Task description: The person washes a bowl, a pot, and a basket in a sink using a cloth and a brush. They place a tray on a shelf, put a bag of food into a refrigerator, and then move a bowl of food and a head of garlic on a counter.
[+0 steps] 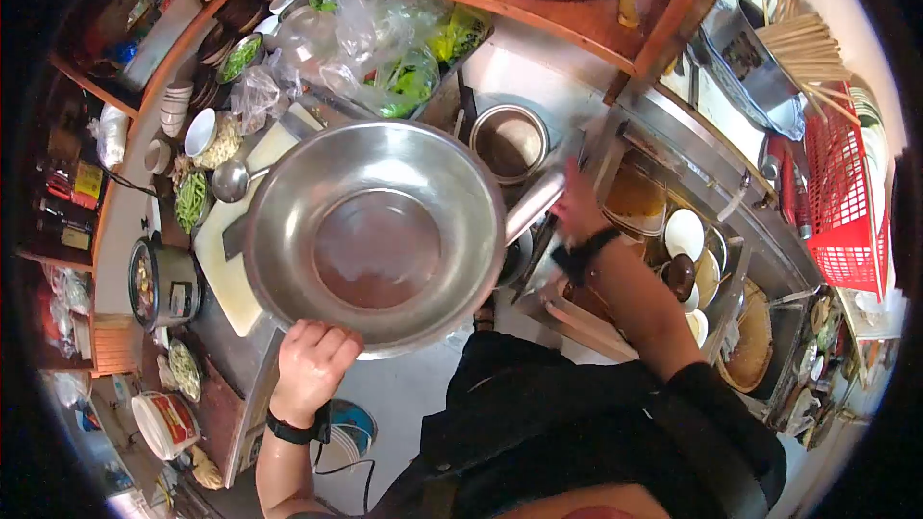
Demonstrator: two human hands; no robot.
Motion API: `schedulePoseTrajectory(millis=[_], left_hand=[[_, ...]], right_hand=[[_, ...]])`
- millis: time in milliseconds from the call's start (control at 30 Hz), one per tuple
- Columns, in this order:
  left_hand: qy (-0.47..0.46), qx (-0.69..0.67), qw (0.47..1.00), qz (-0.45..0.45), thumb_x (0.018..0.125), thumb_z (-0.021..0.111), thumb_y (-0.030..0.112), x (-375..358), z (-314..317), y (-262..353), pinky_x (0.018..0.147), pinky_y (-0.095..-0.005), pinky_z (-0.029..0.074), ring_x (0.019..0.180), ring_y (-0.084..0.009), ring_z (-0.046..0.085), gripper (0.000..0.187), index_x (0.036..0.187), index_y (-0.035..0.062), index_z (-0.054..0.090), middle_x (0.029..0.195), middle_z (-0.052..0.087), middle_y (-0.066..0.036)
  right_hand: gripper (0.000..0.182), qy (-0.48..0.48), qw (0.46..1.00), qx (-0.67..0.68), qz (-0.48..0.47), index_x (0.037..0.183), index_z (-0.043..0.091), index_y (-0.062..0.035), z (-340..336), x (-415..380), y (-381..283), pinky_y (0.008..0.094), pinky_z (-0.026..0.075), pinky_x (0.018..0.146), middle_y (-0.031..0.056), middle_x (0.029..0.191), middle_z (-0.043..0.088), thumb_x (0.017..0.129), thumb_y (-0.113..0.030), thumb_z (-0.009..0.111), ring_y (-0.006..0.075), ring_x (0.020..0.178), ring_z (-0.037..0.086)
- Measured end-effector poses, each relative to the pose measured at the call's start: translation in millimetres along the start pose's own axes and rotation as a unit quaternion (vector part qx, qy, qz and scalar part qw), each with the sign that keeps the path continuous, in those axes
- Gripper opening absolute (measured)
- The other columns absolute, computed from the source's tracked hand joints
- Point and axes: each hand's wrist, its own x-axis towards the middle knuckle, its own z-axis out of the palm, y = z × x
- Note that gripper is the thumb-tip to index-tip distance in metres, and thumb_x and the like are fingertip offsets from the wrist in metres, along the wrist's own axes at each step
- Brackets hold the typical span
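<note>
A large round stainless-steel basin (380, 159) fills the middle of the view, its wide mouth turned up toward me. At its near left rim my left hand (317, 365) is closed over the edge, fingers curled onto the metal. My right hand (577, 211) is to the right of the basin, smeared by motion. Beside its fingers a shiny elongated metal piece (535, 204) lies against the basin's right side. Whether my right hand grips this piece I cannot tell. Beneath the basin's left side lies a pale cutting board (226, 279).
A metal pot (510, 142) stands just beyond the basin's right side. Ladle (231, 180), green bean bowl (192, 200) and a cooker-like pot (165, 281) sit left. Bagged greens (399, 82) lie at the back. On the right are a dish-filled sink (760, 327) and a red basket (841, 202).
</note>
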Motion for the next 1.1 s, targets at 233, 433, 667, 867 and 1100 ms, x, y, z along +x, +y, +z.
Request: schedulePoseTrajectory(millis=[233, 433, 667, 867, 1100], left_hand=[[0.008, 0.005, 0.986, 0.165, 0.064, 0.061, 0.013, 98, -25, -40, 0.066, -0.0327, 0.044, 0.069, -0.018, 0.055, 0.014, 0.078, 0.0122, 0.058, 0.072, 0.053, -0.001], [0.068, -0.123, 0.97, 0.198, 0.065, 0.063, 0.006, 182, 29, -38, 0.065, -0.039, 0.043, 0.07, -0.0289, 0.056, 0.018, 0.081, 0.0082, 0.055, 0.076, 0.055, -0.008], [0.085, -0.167, 0.953, 0.239, 0.081, 0.062, 0.014, 236, 148, 7, 0.068, -0.0408, 0.042, 0.077, -0.0309, 0.058, 0.013, 0.084, 0.0073, 0.052, 0.081, 0.056, -0.011], [0.058, -0.157, 0.962, 0.216, 0.081, 0.058, 0.011, 264, 202, 17, 0.072, -0.0456, 0.042, 0.082, -0.038, 0.056, 0.008, 0.086, 0.0066, 0.052, 0.084, 0.058, -0.016], [-0.002, -0.051, 0.982, 0.184, 0.078, 0.054, 0.005, 264, 245, -15, 0.079, -0.0431, 0.044, 0.094, -0.0311, 0.06, 0.024, 0.101, 0.0104, 0.057, 0.097, 0.062, -0.011]], right_hand=[[0.043, 0.054, 0.997, 0.04, -0.036, 0.104, 0.06, -0.004, 66, -184, 45, 0.0307, 0.043, 0.076, 0.003, 0.098, 0.06, 0.091, -0.045, 0.059, 0.0139, 0.089, 0.054], [0.029, -0.015, 0.998, 0.041, 0.05, 0.11, 0.059, -0.0037, 43, -253, 69, 0.0283, 0.046, 0.081, 0.0021, 0.101, 0.063, 0.097, -0.028, 0.053, 0.0107, 0.092, 0.058], [0.028, -0.025, 0.999, -0.001, 0.027, 0.107, 0.061, -0.003, 22, -323, 133, 0.0273, 0.045, 0.078, 0.0002, 0.094, 0.063, 0.096, -0.028, 0.054, 0.0095, 0.086, 0.057], [0.03, 0.007, 1.0, 0.003, -0.017, 0.107, 0.061, -0.002, 48, -395, 163, 0.0252, 0.045, 0.075, -0.0005, 0.092, 0.063, 0.096, -0.029, 0.055, 0.0078, 0.083, 0.055], [0.035, 0.072, 0.995, -0.057, -0.038, 0.111, 0.062, -0.0026, 78, -425, 158, 0.0249, 0.044, 0.075, -0.0021, 0.095, 0.062, 0.098, -0.033, 0.052, 0.0078, 0.085, 0.052]])
